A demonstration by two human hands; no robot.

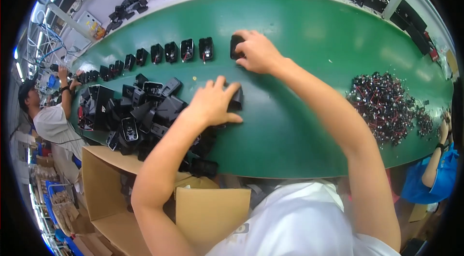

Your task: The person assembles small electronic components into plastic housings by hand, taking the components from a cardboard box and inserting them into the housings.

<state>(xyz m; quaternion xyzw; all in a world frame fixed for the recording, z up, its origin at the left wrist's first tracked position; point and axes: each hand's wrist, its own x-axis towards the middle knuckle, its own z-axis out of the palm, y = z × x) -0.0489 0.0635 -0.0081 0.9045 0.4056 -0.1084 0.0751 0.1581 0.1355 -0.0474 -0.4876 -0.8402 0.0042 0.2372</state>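
My right hand [258,53] holds a dark casing [235,47], fingers over its far edge and thumb at the near one, so most of it is hidden from me. My left hand [212,104] is spread, thumb well apart from forefinger, partly covering a second casing [237,100]; I cannot tell whether those fingers grip it or merely touch it. My left forearm cuts across the pile of housings [169,107] to the left of those fingers, and many pieces there merge into one black mass. At the rim, far right of my fingers, a co-worker in blue [432,178] is mostly cut off.

Left of my right fingers curves a row of open casings [187,50], hard-walled, tapering tubs with pale bits and red wire inside, too small to name. Right of my right forearm lies a tangled, glinting heap of small wired parts [382,106]. Beneath both hands the green tabletop [290,125] is smooth and faintly shiny; nearer my body stands a brown cardboard box [212,207].
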